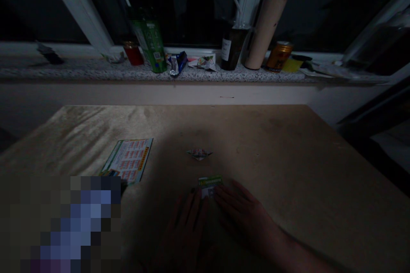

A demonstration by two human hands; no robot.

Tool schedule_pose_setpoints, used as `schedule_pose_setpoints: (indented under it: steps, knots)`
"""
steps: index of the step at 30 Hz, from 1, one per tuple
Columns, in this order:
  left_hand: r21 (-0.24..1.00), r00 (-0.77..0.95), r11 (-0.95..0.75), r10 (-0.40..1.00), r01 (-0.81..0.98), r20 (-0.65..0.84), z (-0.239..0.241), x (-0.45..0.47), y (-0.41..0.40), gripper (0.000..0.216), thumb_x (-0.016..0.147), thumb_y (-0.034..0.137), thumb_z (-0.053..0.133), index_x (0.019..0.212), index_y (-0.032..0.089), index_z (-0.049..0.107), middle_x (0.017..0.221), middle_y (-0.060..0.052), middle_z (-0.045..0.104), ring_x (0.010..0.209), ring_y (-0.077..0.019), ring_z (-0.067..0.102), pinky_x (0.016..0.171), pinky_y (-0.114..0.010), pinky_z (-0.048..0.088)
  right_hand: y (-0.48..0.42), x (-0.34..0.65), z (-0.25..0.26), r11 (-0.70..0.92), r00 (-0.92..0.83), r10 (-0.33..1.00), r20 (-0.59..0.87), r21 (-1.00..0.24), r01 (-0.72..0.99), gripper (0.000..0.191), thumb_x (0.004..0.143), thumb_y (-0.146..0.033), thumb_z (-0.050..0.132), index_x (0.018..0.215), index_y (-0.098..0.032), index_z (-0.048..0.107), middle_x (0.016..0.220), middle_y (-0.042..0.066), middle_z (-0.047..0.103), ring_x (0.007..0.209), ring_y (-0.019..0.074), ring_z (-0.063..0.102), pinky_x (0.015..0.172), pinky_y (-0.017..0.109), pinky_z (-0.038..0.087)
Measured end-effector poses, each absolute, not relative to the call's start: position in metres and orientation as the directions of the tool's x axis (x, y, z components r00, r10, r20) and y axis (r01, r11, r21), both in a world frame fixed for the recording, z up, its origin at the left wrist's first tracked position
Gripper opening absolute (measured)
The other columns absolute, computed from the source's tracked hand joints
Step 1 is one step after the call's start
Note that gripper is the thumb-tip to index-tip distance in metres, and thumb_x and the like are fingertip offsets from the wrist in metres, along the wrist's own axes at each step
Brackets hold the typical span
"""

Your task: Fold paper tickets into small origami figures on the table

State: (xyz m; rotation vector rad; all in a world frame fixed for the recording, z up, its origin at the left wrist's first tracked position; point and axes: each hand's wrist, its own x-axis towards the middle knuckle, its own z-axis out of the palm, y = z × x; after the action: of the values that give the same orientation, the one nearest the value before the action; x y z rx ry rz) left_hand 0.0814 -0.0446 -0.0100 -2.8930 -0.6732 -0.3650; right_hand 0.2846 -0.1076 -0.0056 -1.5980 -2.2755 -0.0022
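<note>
A small green-and-white piece of printed paper (209, 180) lies on the table at the lower middle. My left hand (187, 217) rests flat at its left side, fingers stretched out, with the fingertips at the paper's edge. From the right, my right hand (238, 204) lays its extended fingers over the paper's right part. Both hands cover the near portion of the sheet. Just beyond them sits a small folded paper piece (200, 154), pointed at both ends and toward me. My own shadow darkens this area.
A printed sheet (130, 160) with red figures lies on the brown table (272, 145) at left. On the granite windowsill (195, 76) stand a green container (152, 47), a dark cup with a straw (233, 49), a tall pink flask (269, 21), a gold can (278, 56) and crumpled wrappers.
</note>
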Motion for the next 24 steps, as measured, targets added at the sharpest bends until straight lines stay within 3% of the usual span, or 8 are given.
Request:
schedule_pose_setpoints:
  steps: [6, 14, 18, 24]
  knots:
    - [-0.079, 0.867, -0.884, 0.428, 0.46, 0.253, -0.0123, 0.0811, -0.0466, 0.069, 0.083, 0.052, 0.049, 0.138, 0.012, 0.036, 0.143, -0.016, 0.039, 0.132, -0.0322, 0.028, 0.107, -0.047, 0.017, -0.1078, 0.2866, -0.0042, 0.357, -0.293, 0.918, 0.269, -0.233, 0.905, 0.038, 0.092, -0.024, 0.046, 0.129, -0.017, 0.05, 0.132, 0.006, 0.054, 0.122, 0.0182, 0.049, 0.108, 0.043, 0.033]
    - [-0.061, 0.861, -0.88, 0.444, 0.471, 0.246, -0.0128, 0.0784, -0.0462, 0.069, 0.084, 0.052, 0.047, 0.138, 0.01, 0.036, 0.142, -0.016, 0.04, 0.131, -0.0311, 0.03, 0.109, -0.048, 0.012, -0.1076, 0.2881, -0.0063, 0.366, -0.278, 0.892, 0.357, -0.208, 0.907, 0.037, 0.091, -0.021, 0.047, 0.127, -0.016, 0.051, 0.132, 0.007, 0.053, 0.127, 0.0218, 0.043, 0.107, 0.047, 0.033]
    - [-0.048, 0.858, -0.881, 0.445, 0.471, 0.256, -0.0137, 0.0764, -0.046, 0.071, 0.082, 0.053, 0.05, 0.138, 0.01, 0.037, 0.142, -0.015, 0.04, 0.131, -0.0306, 0.031, 0.11, -0.047, 0.01, -0.1066, 0.2871, -0.0051, 0.355, -0.274, 0.905, 0.326, -0.221, 0.909, 0.038, 0.09, -0.023, 0.05, 0.128, -0.018, 0.05, 0.129, 0.008, 0.056, 0.124, 0.0224, 0.046, 0.106, 0.048, 0.033]
    - [0.005, 0.851, -0.877, 0.466, 0.48, 0.243, -0.0121, 0.079, -0.0378, 0.069, 0.085, 0.045, 0.051, 0.143, 0.017, 0.028, 0.151, -0.014, 0.021, 0.135, -0.0337, 0.023, 0.107, -0.05, 0.016, -0.1059, 0.2869, -0.0036, 0.317, -0.253, 0.932, 0.258, -0.247, 0.916, 0.04, 0.09, -0.027, 0.049, 0.129, -0.02, 0.05, 0.131, 0.007, 0.054, 0.124, 0.0241, 0.045, 0.107, 0.05, 0.031]
